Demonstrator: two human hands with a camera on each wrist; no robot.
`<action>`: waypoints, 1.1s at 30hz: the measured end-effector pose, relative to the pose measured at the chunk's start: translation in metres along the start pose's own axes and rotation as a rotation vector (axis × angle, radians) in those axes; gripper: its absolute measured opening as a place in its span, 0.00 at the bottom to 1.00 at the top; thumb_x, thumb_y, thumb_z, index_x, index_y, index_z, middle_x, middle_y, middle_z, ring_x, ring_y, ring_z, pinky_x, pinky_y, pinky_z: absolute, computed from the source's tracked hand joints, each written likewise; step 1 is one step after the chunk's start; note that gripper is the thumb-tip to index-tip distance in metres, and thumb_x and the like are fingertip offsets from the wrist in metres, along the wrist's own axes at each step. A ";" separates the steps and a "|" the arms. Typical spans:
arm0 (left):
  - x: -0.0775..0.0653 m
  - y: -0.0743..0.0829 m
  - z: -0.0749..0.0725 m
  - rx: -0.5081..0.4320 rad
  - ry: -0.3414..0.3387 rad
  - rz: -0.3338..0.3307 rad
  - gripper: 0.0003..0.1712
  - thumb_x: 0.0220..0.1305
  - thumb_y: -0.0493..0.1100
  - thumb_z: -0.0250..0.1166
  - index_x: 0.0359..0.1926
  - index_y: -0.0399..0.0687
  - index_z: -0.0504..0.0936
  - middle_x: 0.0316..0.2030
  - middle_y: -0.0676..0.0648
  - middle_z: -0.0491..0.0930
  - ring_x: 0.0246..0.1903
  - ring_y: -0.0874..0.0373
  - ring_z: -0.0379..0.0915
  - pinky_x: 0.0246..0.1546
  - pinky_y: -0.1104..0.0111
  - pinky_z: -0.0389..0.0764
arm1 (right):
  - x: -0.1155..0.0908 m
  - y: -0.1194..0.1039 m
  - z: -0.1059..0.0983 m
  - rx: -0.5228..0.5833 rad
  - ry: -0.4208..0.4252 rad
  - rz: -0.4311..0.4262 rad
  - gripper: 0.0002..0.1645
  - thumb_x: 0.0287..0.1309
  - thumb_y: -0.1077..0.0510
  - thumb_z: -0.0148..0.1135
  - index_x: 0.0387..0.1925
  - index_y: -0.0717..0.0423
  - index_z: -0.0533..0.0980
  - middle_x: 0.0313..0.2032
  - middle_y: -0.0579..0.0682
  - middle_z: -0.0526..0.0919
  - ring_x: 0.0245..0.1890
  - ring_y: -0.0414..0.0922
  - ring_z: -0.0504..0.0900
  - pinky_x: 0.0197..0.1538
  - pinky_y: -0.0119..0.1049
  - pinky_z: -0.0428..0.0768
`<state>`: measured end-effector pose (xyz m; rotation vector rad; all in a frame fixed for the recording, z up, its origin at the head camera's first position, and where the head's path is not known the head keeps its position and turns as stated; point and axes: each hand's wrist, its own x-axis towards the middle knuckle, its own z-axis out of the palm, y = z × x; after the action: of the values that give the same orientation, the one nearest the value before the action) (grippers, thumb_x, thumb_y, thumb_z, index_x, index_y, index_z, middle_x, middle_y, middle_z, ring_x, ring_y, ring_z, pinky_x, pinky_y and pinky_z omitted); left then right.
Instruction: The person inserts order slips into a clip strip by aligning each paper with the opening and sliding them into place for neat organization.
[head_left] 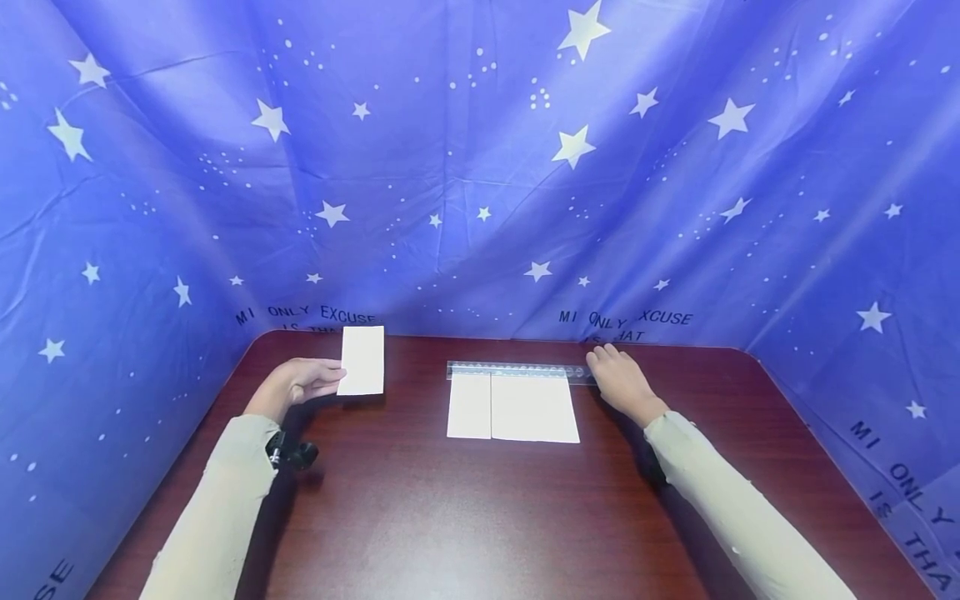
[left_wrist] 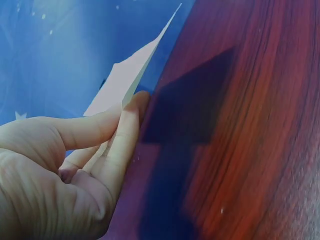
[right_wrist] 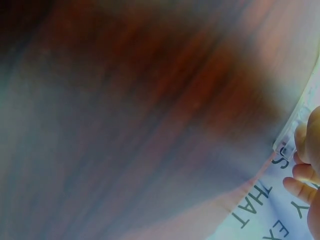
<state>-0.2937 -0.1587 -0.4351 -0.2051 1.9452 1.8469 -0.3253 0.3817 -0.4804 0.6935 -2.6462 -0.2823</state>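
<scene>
My left hand (head_left: pixel 303 382) pinches a small white paper rectangle (head_left: pixel 363 360) by its left edge, thumb on one face and fingers behind. In the left wrist view the paper (left_wrist: pixel 125 75) is raised off the table and casts a dark shadow. At the right, my right hand (head_left: pixel 624 383) grips the right end of a clear plastic ruler (head_left: pixel 517 370). The right wrist view catches only the ruler's tip (right_wrist: pixel 284 145) and some curled fingers. Below the ruler lie a narrow white paper (head_left: pixel 470 407) and a wider white paper (head_left: pixel 535 408), side by side with a thin dark line between them.
A dark red-brown wooden table (head_left: pixel 420 517) carries everything. Blue curtain (head_left: pixel 450 167) with white stars and lettering hangs along its back and both sides. A black clamp-like device (head_left: pixel 292 454) sits at my left wrist.
</scene>
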 end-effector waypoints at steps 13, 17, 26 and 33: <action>0.001 0.014 0.041 0.027 -0.043 0.057 0.34 0.60 0.30 0.61 0.64 0.22 0.58 0.30 0.56 0.81 0.33 0.68 0.77 0.42 0.72 0.85 | 0.006 -0.003 -0.006 -0.021 -0.042 -0.029 0.23 0.35 0.68 0.71 0.38 0.63 0.73 0.39 0.58 0.77 0.43 0.54 0.73 0.45 0.49 0.81; 0.002 0.017 0.064 0.043 -0.049 0.079 0.32 0.59 0.30 0.61 0.62 0.22 0.61 0.32 0.54 0.81 0.34 0.67 0.77 0.44 0.71 0.85 | 0.010 -0.002 -0.008 -0.026 -0.051 -0.035 0.22 0.36 0.69 0.70 0.38 0.62 0.73 0.39 0.57 0.78 0.42 0.54 0.74 0.45 0.48 0.81; 0.014 0.023 0.131 0.048 -0.092 0.089 0.26 0.57 0.29 0.62 0.57 0.23 0.69 0.31 0.49 0.82 0.31 0.62 0.78 0.43 0.67 0.86 | 0.011 0.004 -0.013 -0.004 -0.082 -0.027 0.19 0.34 0.71 0.68 0.34 0.60 0.75 0.36 0.54 0.80 0.39 0.53 0.76 0.40 0.46 0.82; 0.023 0.025 0.188 0.062 -0.150 0.052 0.23 0.53 0.27 0.64 0.52 0.25 0.74 0.35 0.43 0.83 0.31 0.59 0.80 0.42 0.66 0.86 | 0.008 0.011 -0.018 0.035 -0.062 -0.025 0.13 0.39 0.72 0.65 0.24 0.55 0.73 0.26 0.49 0.77 0.31 0.50 0.74 0.29 0.42 0.78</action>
<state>-0.2836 0.0314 -0.4226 0.0032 1.9172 1.7772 -0.3289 0.3851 -0.4582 0.7409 -2.7085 -0.2694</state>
